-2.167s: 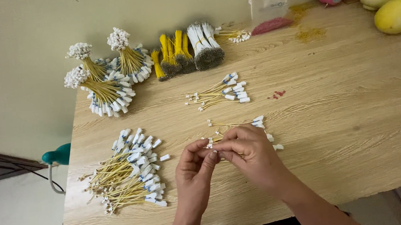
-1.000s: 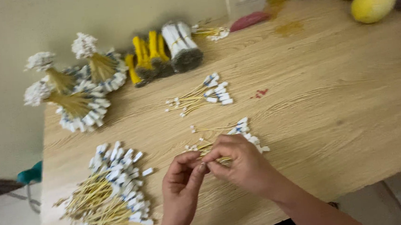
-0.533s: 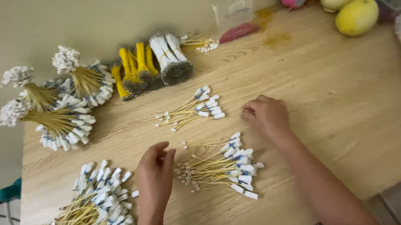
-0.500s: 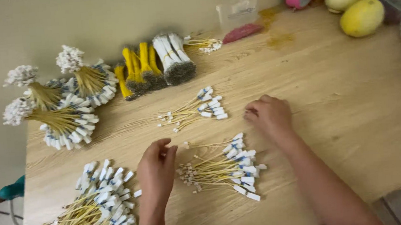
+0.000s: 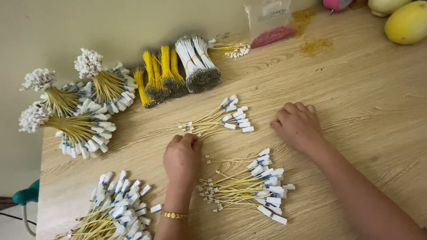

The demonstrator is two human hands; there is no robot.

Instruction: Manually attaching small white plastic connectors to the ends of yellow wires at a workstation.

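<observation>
Two seconds ago both hands were pinched together over a few loose yellow wires near the front edge of the worktop (image 5: 372, 104). Since then they have parted and let go. The wires they were gathering now lie as a fanned bundle (image 5: 246, 188) near the front edge, white tags to the right and small plugs to the left. In my judgement that bundle has just been set down as done, and the hands are moving on to the next lot.

The left hand (image 5: 182, 156) rests knuckles up, fingers curled under, holding nothing that shows. Its fingertips touch the plug end of the smaller fan of wires (image 5: 217, 119) further back, towards the middle of the worktop. The right hand (image 5: 297, 125) lies palm down with fingers loosely bent and empty, just right of that smaller fan's white tags. The set-down bundle lies between the two forearms, just below both hands.

A bigger heap of tagged wires (image 5: 111, 222) fills the front left corner.
</observation>
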